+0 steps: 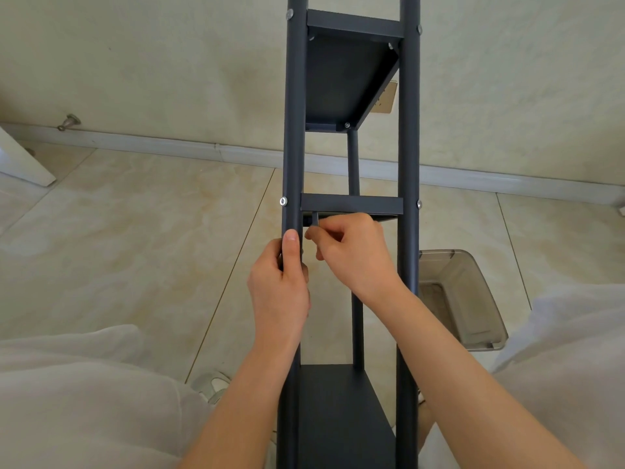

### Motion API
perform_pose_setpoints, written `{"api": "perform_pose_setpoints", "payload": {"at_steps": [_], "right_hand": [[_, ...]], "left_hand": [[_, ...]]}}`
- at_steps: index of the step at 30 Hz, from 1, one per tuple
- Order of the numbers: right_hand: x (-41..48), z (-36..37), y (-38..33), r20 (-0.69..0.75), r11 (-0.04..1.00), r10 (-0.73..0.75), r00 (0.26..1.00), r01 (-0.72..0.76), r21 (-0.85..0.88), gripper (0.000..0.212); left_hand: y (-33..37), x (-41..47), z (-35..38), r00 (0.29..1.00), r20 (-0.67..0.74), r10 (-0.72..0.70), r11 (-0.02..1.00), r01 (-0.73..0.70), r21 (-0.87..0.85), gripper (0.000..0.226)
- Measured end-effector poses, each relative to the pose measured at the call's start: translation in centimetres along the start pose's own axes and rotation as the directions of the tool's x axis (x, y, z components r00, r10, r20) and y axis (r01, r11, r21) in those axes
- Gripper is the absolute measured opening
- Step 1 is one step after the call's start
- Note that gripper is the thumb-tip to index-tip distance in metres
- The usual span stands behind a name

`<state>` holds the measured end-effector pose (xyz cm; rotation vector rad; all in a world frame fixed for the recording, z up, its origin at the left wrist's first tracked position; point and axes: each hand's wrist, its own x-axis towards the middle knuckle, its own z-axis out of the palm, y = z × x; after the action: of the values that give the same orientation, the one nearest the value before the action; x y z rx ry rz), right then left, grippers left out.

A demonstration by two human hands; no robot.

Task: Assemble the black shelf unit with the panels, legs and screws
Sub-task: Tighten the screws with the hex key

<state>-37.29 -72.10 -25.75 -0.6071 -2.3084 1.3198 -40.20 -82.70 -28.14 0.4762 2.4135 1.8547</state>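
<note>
Far L of the unit (pixel 408 147), a metal doorstop (pixel 69 121) sits at the foot of the wall, w/ a white door edge (pixel 25 160) below it. Nearer the unit's base, L side, a pale slipper (pixel 211 384) lies on the tiled floor (pixel 135 231).

The unit stands upright on the floor, straight ahead of the person, between their knees in white cloth.

L leg (pixel 292 130) of the unit: a silver screw (pixel 283 201) shows on it level w/ the mid panel. The L hand (pixel 280 282) grips this leg just below that screw, fingers wrapped round it, thumb lying up along the front.

Just R of that leg, a thin hex key (pixel 315 220) runs up to the underside of the mid panel (pixel 372 205) at its near-L corner. The R hand (pixel 351 255) pinches the key's lower end, fingers curled, knuckles just under the panel. Can't tell if the key's tip sits in a screw: hidden under the panel.

Top panel (pixel 348 79) is above, seen from below, w/ screws at its corners. Btm panel (pixel 341 418) is below the forearms. A back leg (pixel 353 164) shows between the panels.

R leg (pixel 410 252) carries screw heads at top and mid panel height.

R of the unit, a grey see-through bin (pixel 456 299) sits on the floor, just beside the R leg.
</note>
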Motion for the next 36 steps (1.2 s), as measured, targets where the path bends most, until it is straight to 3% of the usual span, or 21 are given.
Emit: {"api": "perform_pose_setpoints", "payload": {"at_steps": [9, 23, 28, 36], "right_hand": [[0.3, 0.8, 0.4, 0.025, 0.997, 0.003, 1.000, -0.005, 0.072, 0.026], [0.8, 3.4, 2.4, -0.221, 0.971, -0.232, 0.947, 0.241, 0.014, 0.032], [0.5, 3.5, 2.8, -0.219, 0.981, -0.192, 0.957, 0.192, -0.021, 0.028], [-0.7, 2.1, 2.5, -0.030, 0.989, 0.034, 0.999, -0.038, -0.146, 0.028]], "left_hand": [[-0.3, 0.2, -0.1, 1.000, -0.008, 0.004, 1.000, -0.004, -0.001, 0.053], [-0.3, 0.2, -0.1, 1.000, 0.019, -0.007, 1.000, 0.008, -0.009, 0.056], [-0.6, 0.2, 0.0, 1.000, 0.014, 0.005, 1.000, -0.005, 0.004, 0.056], [-0.5, 0.2, 0.0, 1.000, 0.010, 0.004, 1.000, -0.004, 0.003, 0.062]]}}
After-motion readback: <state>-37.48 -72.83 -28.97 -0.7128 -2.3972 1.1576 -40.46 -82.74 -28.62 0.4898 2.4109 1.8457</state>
